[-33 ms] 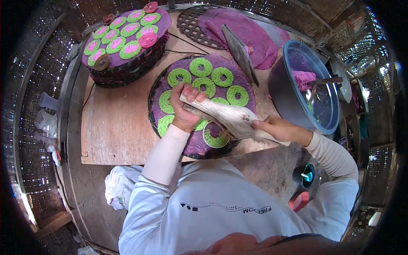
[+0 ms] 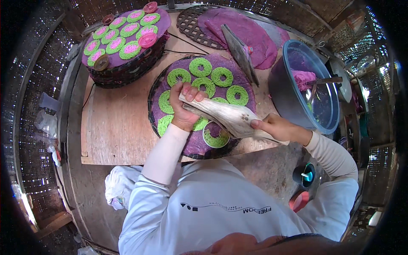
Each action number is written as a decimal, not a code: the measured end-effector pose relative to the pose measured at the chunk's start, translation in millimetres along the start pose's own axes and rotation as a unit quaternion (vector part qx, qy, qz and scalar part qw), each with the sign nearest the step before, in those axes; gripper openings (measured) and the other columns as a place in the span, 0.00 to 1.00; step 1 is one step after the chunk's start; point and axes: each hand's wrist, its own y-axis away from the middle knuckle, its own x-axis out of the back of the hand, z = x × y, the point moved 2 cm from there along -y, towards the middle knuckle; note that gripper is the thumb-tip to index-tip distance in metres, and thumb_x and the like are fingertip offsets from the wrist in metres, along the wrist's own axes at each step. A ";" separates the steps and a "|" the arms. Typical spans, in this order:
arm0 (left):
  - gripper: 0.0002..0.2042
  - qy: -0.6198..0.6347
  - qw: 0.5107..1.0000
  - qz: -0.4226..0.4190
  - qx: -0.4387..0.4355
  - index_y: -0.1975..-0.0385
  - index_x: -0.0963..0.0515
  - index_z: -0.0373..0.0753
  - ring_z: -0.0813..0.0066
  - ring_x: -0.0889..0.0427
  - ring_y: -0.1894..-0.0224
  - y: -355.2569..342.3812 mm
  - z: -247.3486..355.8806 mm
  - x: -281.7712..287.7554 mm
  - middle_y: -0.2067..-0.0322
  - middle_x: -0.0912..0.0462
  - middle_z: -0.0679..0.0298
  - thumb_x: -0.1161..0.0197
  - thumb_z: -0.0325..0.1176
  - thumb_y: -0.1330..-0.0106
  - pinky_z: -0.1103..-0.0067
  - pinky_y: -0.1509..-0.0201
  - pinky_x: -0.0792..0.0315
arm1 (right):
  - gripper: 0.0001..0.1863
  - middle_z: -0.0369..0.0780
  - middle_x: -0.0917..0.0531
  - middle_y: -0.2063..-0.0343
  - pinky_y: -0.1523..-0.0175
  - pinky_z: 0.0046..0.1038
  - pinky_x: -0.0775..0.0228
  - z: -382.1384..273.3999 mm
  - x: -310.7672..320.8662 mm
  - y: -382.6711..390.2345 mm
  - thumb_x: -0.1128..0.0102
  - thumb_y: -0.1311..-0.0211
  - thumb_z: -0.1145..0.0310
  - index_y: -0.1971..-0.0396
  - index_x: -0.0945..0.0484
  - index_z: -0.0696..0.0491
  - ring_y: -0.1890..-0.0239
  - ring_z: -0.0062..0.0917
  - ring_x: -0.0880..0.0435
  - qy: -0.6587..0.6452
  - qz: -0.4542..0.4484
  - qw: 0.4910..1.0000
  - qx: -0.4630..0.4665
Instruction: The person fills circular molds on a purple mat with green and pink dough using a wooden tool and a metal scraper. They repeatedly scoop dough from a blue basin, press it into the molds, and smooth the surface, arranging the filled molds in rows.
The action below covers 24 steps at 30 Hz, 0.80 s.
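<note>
My left hand (image 2: pixel 187 102) grips the upper left end of a pale wooden tool (image 2: pixel 227 117), fingers wrapped over it. My right hand (image 2: pixel 276 127) holds its wider right end, thumb on top. The tool is held over a round tray (image 2: pixel 154 97) lined with purple sheet and bearing several green lacy rings (image 2: pixel 199 63). Beneath the tool, near the tray's front, a white round mold (image 2: pixel 216 142) contains green strands; part of it is hidden by the tool.
A raised basket (image 2: pixel 127 76) at back left bears pink-and-green rounds (image 2: pixel 129 29) and small cups (image 2: pixel 146 39). A dark lattice (image 2: pixel 191 25), purple sheets (image 2: pixel 246 29) and an upright board (image 2: pixel 233 46) lie behind. A large tub (image 2: pixel 282 97) with pink mass stands right on the plywood table (image 2: pixel 110 131).
</note>
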 end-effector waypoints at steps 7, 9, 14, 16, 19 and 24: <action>0.17 -0.069 0.996 -0.049 -0.019 0.88 0.35 0.50 0.79 0.33 0.81 -0.3 31.1 -1.1 0.91 0.36 0.76 0.57 0.45 0.37 0.77 0.62 0.38 | 0.39 0.33 0.40 0.96 0.83 0.28 0.51 -15.3 -15.3 -17.3 0.59 0.51 0.30 0.99 0.37 0.54 0.90 0.18 0.41 -0.001 0.059 0.997 0.043; 0.17 -0.084 0.995 -0.042 -0.024 0.88 0.35 0.50 0.79 0.33 0.81 4.0 40.2 -5.8 0.91 0.36 0.76 0.57 0.45 0.37 0.77 0.62 0.38 | 0.39 0.33 0.41 0.96 0.83 0.29 0.52 -20.3 -20.5 -21.6 0.58 0.51 0.31 0.99 0.37 0.54 0.90 0.18 0.43 -0.017 0.046 0.998 0.048; 0.17 -0.071 0.996 0.031 -0.042 0.88 0.38 0.50 0.80 0.34 0.81 22.9 46.0 -11.5 0.92 0.37 0.76 0.56 0.44 0.37 0.77 0.64 0.38 | 0.40 0.33 0.42 0.95 0.84 0.30 0.53 -31.3 -29.9 -20.6 0.59 0.51 0.29 0.99 0.37 0.54 0.90 0.19 0.45 -0.037 0.002 0.998 0.042; 0.17 -0.066 0.994 0.072 -0.048 0.89 0.38 0.50 0.80 0.34 0.82 31.4 38.7 -11.2 0.92 0.37 0.76 0.56 0.44 0.37 0.77 0.65 0.38 | 0.40 0.34 0.41 0.96 0.84 0.29 0.50 -25.9 -30.9 -20.0 0.60 0.52 0.29 1.00 0.37 0.54 0.90 0.20 0.42 -0.013 -0.002 0.999 0.035; 0.17 -0.056 0.992 0.099 -0.050 0.89 0.39 0.49 0.80 0.36 0.83 30.3 24.5 -4.2 0.92 0.38 0.76 0.55 0.45 0.38 0.78 0.66 0.38 | 0.41 0.35 0.37 0.96 0.83 0.28 0.45 -18.9 -25.0 -12.3 0.61 0.52 0.28 1.00 0.35 0.54 0.90 0.21 0.36 0.011 -0.001 1.000 0.019; 0.16 -0.047 0.993 0.106 0.010 0.74 0.29 0.46 0.73 0.32 0.76 10.9 9.7 -18.5 0.86 0.33 0.71 0.54 0.52 0.40 0.75 0.63 0.37 | 0.38 0.37 0.33 0.96 0.82 0.26 0.41 -8.4 -13.4 4.8 0.56 0.51 0.31 0.97 0.31 0.54 0.89 0.20 0.30 -0.031 0.041 0.999 0.016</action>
